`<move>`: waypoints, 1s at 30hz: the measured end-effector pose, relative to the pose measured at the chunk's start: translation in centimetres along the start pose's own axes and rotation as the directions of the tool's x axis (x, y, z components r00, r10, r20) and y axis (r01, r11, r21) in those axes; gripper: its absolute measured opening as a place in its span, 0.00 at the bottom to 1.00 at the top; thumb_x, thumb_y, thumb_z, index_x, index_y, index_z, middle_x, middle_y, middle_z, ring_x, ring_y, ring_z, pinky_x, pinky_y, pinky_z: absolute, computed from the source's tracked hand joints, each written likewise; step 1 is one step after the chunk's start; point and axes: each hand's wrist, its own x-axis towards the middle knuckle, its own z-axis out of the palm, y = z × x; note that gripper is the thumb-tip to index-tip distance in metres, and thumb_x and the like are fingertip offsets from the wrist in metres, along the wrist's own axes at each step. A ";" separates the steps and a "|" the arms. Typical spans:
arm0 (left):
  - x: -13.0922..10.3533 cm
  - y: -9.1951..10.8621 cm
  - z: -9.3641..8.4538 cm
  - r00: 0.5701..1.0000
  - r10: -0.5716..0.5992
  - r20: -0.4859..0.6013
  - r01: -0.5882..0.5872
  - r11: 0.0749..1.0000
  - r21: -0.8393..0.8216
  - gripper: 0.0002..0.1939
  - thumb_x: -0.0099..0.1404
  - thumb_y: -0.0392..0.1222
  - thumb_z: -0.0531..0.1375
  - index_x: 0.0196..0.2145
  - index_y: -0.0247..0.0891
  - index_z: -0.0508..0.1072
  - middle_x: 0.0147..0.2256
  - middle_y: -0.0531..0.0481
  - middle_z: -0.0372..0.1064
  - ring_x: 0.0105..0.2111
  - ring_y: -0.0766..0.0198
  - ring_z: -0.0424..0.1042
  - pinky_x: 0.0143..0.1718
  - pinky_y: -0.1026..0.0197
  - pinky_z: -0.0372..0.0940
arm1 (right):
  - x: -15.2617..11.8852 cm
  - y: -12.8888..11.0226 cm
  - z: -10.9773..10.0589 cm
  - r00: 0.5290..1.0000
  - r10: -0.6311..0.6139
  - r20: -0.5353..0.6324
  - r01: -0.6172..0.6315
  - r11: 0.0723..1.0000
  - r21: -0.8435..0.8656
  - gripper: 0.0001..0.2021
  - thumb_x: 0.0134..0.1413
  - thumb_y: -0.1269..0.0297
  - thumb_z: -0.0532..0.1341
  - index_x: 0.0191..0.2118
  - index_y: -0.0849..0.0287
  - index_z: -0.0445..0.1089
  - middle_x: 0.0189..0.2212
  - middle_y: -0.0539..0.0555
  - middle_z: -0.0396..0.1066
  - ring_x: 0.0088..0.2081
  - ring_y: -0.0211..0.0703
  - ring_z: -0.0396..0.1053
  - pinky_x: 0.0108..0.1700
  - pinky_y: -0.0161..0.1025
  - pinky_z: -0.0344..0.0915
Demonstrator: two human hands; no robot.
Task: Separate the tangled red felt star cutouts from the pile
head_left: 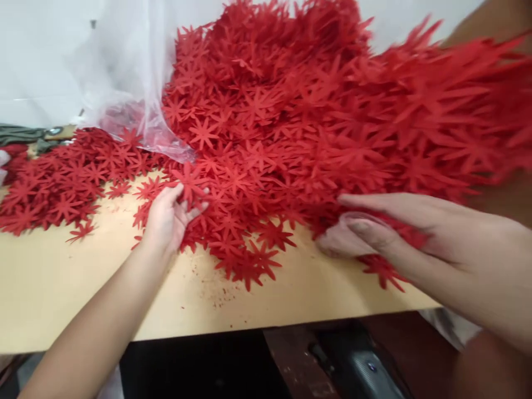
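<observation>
A large heap of red, star-like flower cutouts [266, 133] with narrow petals covers the back and right of the table. At the heap's front left edge, my left hand [168, 219] has its fingers curled, with a red flower cutout [192, 182] between thumb and fingers. My right hand [449, 244] reaches in from the right, fingers stretched along the heap's front edge. Between its thumb and fingers is a translucent plastic piece [343, 238], blurred, perhaps a small bag or cup. More red cutouts lie under and behind that hand.
A clear plastic bag [137, 105] stands at the back left over a smaller red pile [62, 183]. Red crumbs dot the pale tabletop [195, 310]. Below its front edge are a black, carbon-patterned object [366, 360] and dark surfaces. Bare skin shows at the lower right.
</observation>
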 end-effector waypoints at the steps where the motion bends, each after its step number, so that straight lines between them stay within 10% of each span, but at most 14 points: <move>1: -0.1 -0.1 0.1 0.999 -0.038 0.013 0.038 0.999 -0.022 0.08 0.63 0.36 0.50 0.32 0.35 0.68 0.26 0.51 0.73 0.30 0.65 0.74 0.38 0.58 0.69 | 1.0 -1.5 0.9 1.000 -0.010 -0.020 0.011 0.998 0.055 0.20 0.58 0.49 0.52 0.53 0.47 0.68 0.44 0.58 0.74 0.40 0.54 0.74 0.40 0.54 0.71; 5: -0.9 -0.1 0.1 0.990 -0.121 0.075 0.128 0.986 -0.108 0.17 0.65 0.49 0.48 0.29 0.36 0.69 0.26 0.49 0.72 0.33 0.62 0.74 0.41 0.56 0.69 | 4.0 -9.2 7.0 0.956 -0.292 -0.011 0.281 0.909 0.308 0.26 0.59 0.53 0.54 0.60 0.59 0.59 0.58 0.61 0.63 0.61 0.56 0.58 0.62 0.58 0.57; 10: -1.6 0.4 -0.5 0.988 -0.145 0.047 0.150 0.981 -0.125 0.27 0.59 0.67 0.49 0.26 0.39 0.68 0.25 0.46 0.71 0.38 0.54 0.74 0.40 0.53 0.69 | 3.5 -14.4 12.3 0.918 -0.382 0.102 0.324 0.874 0.361 0.38 0.59 0.49 0.51 0.62 0.81 0.50 0.63 0.76 0.47 0.66 0.60 0.44 0.63 0.60 0.53; 15: -0.9 1.6 -1.0 0.992 -0.093 0.081 0.102 0.988 -0.116 0.24 0.60 0.63 0.51 0.30 0.38 0.70 0.24 0.47 0.71 0.35 0.57 0.74 0.37 0.56 0.68 | 4.1 -13.0 9.3 0.905 -0.424 -0.008 0.377 0.796 0.474 0.24 0.61 0.57 0.52 0.60 0.62 0.60 0.57 0.64 0.64 0.60 0.51 0.60 0.59 0.53 0.62; 19: -0.3 1.7 -1.3 0.994 -0.004 0.106 0.015 0.994 -0.106 0.05 0.60 0.40 0.58 0.29 0.36 0.70 0.25 0.53 0.70 0.27 0.67 0.70 0.35 0.62 0.65 | 7.4 -11.1 9.3 0.979 -0.118 -0.168 0.187 0.845 0.501 0.23 0.54 0.57 0.61 0.55 0.56 0.64 0.55 0.62 0.65 0.58 0.55 0.61 0.58 0.57 0.61; 25: 0.2 0.1 -1.2 0.990 0.091 0.106 -0.106 0.983 0.150 0.09 0.57 0.35 0.62 0.22 0.35 0.68 0.19 0.56 0.66 0.19 0.72 0.62 0.28 0.66 0.60 | 10.1 -9.9 13.4 0.982 0.066 0.179 -0.188 0.484 0.855 0.16 0.49 0.52 0.63 0.38 0.59 0.71 0.33 0.55 0.74 0.33 0.43 0.73 0.36 0.43 0.73; 30: 0.7 -0.2 -1.3 0.987 0.144 0.075 -0.161 0.926 0.341 0.12 0.60 0.34 0.60 0.19 0.36 0.67 0.13 0.58 0.60 0.14 0.73 0.57 0.20 0.67 0.53 | 9.4 -10.0 13.4 0.977 0.116 0.181 -0.209 0.308 0.928 0.13 0.46 0.53 0.65 0.27 0.58 0.70 0.22 0.49 0.70 0.27 0.40 0.70 0.34 0.41 0.71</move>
